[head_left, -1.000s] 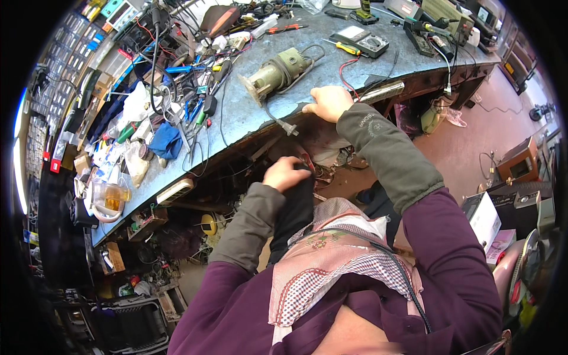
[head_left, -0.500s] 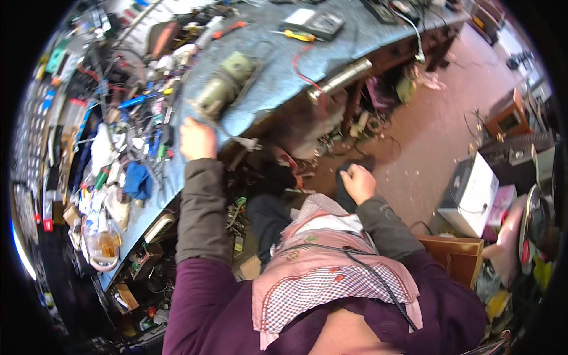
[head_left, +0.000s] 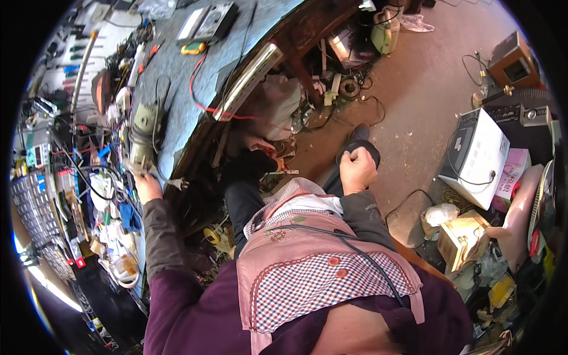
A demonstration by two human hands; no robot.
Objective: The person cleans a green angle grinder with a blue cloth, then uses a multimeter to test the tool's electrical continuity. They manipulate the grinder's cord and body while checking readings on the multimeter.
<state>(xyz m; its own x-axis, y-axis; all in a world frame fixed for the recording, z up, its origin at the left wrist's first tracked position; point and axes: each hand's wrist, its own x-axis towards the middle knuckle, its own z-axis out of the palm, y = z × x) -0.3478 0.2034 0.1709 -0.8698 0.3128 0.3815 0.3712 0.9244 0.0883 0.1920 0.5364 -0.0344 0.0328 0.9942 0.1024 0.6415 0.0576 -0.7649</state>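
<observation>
An olive-green cylindrical power tool (head_left: 147, 123) lies on the blue bench top (head_left: 177, 89), with a dark cord along its side. My left hand (head_left: 148, 188) is at its near end, fingers curled round that end; the fingertips are partly hidden. Close to this hand, a pale plug (head_left: 177, 183) hangs at the bench edge. My right hand (head_left: 357, 170) is closed, in front of my knee and away from the bench. Whatever its fingers may hold is hidden.
Tools, wires and small parts crowd the left of the bench. Farther along are a meter (head_left: 207, 22) and a yellow-handled tool (head_left: 193, 48). On the floor at right stand a white box-shaped appliance (head_left: 476, 160), a wooden box (head_left: 464, 236) and a brown speaker-like box (head_left: 516, 62).
The view has swung, so the bench and tool sit farther left in the picture. My left hand stays at the tool's near end, and my right hand stays closed.
</observation>
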